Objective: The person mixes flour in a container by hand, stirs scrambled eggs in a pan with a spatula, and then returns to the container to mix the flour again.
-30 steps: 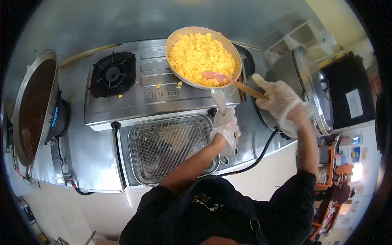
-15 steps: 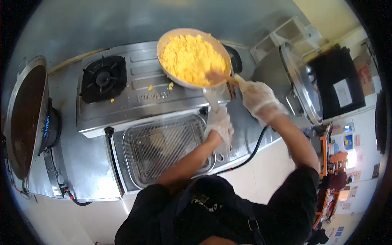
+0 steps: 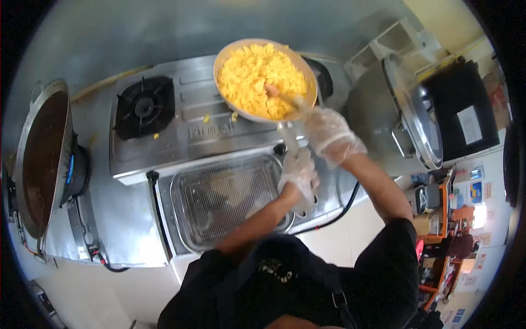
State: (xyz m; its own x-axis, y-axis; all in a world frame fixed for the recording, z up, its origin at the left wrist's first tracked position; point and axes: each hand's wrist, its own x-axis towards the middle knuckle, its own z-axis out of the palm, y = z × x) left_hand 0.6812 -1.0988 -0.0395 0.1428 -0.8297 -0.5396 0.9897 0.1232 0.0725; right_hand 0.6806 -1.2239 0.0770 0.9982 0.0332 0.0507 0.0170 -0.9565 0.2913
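Note:
A round frying pan point(image 3: 314, 88) full of scrambled eggs point(image 3: 260, 77) sits on the right side of a steel gas stove point(image 3: 205, 104). My left hand point(image 3: 298, 174), in a clear plastic glove, is closed around the pan's handle point(image 3: 289, 137). Also gloved, my right hand point(image 3: 329, 131) grips a wooden spatula point(image 3: 287, 100) above the pan's near right rim. The spatula's tip is down in the eggs, and its outline is slightly blurred. A few bits of egg point(image 3: 206, 118) lie on the stove top.
A wire-rack tray point(image 3: 219, 205) stands in front of the stove. To the left, a large wok point(image 3: 44, 164) of brown liquid sits over a blue flame. The bare burner point(image 3: 144, 108) is at stove left. A big lidded pot point(image 3: 378, 104) stands right. Hoses cross the counter.
My right hand and the spatula have moved left, with the tip further into the eggs. My left hand stays on the handle. The whole view has shifted slightly.

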